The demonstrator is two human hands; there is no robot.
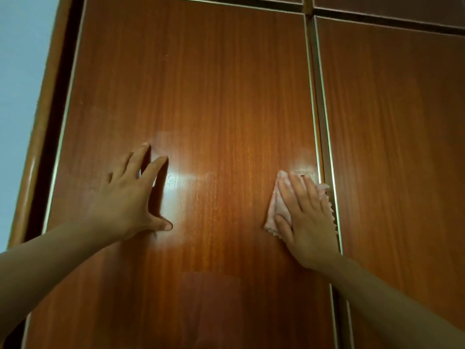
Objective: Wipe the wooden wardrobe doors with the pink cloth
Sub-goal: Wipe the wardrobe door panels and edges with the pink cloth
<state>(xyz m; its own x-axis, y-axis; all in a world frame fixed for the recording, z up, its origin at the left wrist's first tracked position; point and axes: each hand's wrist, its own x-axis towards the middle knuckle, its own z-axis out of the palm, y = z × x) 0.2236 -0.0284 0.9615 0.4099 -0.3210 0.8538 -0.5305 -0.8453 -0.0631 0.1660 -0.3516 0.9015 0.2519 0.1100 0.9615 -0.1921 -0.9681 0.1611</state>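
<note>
A tall reddish-brown wooden wardrobe door (201,84) fills the view, glossy with light reflections near its middle. My right hand (304,217) lies flat on the pink cloth (278,207) and presses it against this door near its right edge. Parts of the cloth stick out left of my fingers and by the metal strip. My left hand (130,195) rests flat on the same door further left, fingers spread, holding nothing.
A second wooden door (402,122) stands to the right, separated by a metal-edged gap (319,109). Upper cabinet panels (377,6) run along the top. The wardrobe's side frame (47,96) and a pale blue wall (20,46) lie at the left.
</note>
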